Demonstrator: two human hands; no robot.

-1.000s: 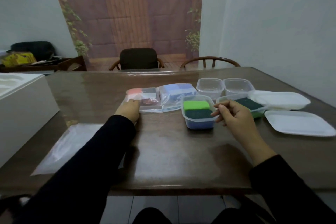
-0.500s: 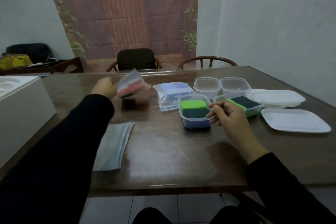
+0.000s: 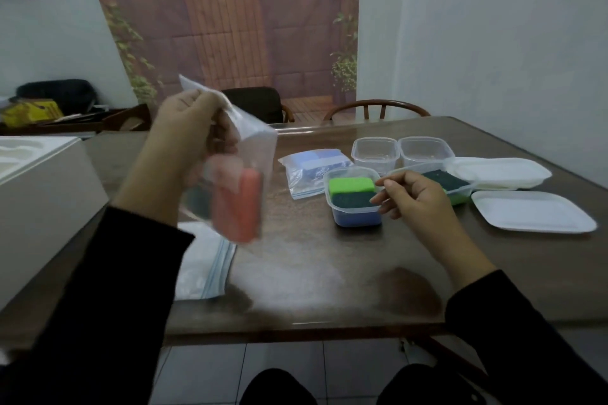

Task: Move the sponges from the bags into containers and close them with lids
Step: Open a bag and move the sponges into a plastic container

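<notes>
Left hand (image 3: 187, 128) clamped on top of clear bag (image 3: 241, 154) w/ orange sponge (image 3: 238, 207), raised off table (image 3: 312, 273). Right hand (image 3: 416, 196) loosely curled, empty, at rim of filled container (image 3: 353, 196); empty bags (image 3: 205, 261) below left hand; lids (image 3: 533, 215) right of right hand.

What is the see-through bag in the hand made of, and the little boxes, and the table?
The bag held by the left hand looks like thin, soft clear plastic: it crumples, and an orange sponge shows through. The boxes seem stiffer clear plastic that keeps its shape. The table looks like dark brown wood with a glossy finish, since light reflects off it, though it could be a veneer.
</notes>
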